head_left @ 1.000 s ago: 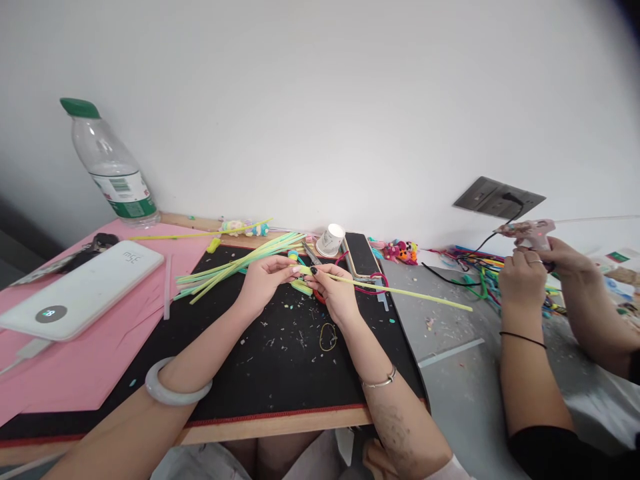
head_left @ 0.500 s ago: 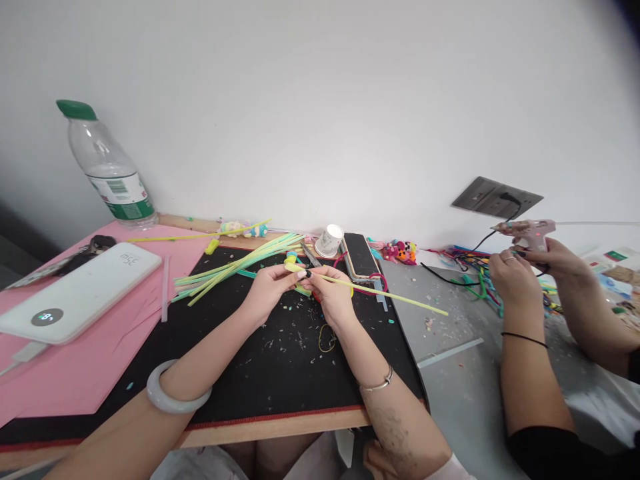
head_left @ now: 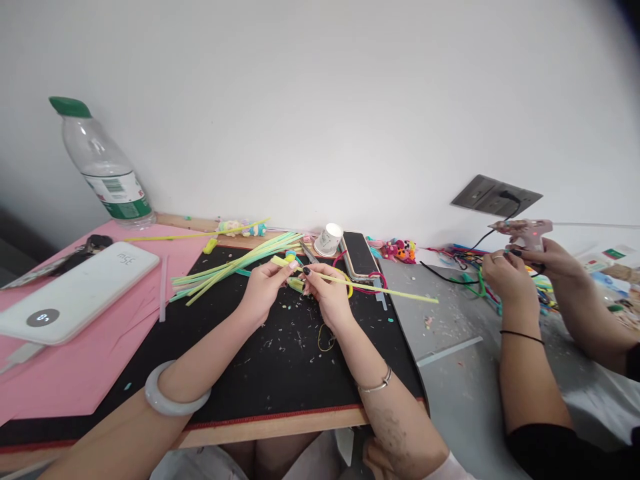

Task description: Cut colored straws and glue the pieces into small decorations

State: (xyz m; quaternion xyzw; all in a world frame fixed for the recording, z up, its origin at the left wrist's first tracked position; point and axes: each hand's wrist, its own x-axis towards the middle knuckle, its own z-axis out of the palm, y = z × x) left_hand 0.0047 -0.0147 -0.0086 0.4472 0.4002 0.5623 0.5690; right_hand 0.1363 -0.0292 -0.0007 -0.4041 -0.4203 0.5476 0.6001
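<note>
Above the black mat [head_left: 300,373], my left hand [head_left: 267,287] pinches the yellow-green pipe cleaner near its left end. My right hand [head_left: 327,293] grips the same pipe cleaner [head_left: 390,291] close by, and its long free end sticks out to the right. A small blue-and-yellow piece [head_left: 291,256] shows just behind my left fingertips; whether it is joined to the pipe cleaner I cannot tell. Scissors [head_left: 309,253] lie behind my hands, their handles mostly hidden. To the left of them spreads a bundle of green and yellow pipe cleaners [head_left: 225,270].
A paper cup [head_left: 328,241] and a phone [head_left: 361,257] stand behind my hands. On the left are a white power bank [head_left: 80,293], pink sheets [head_left: 60,380] and a bottle [head_left: 107,167]. At right, another person's hands [head_left: 555,267] hold a glue gun [head_left: 527,233].
The pipe cleaner has shifted slightly left, and its left end now shows beyond my left fingertips. My fingers have changed position on it a little. The view has moved slightly.
</note>
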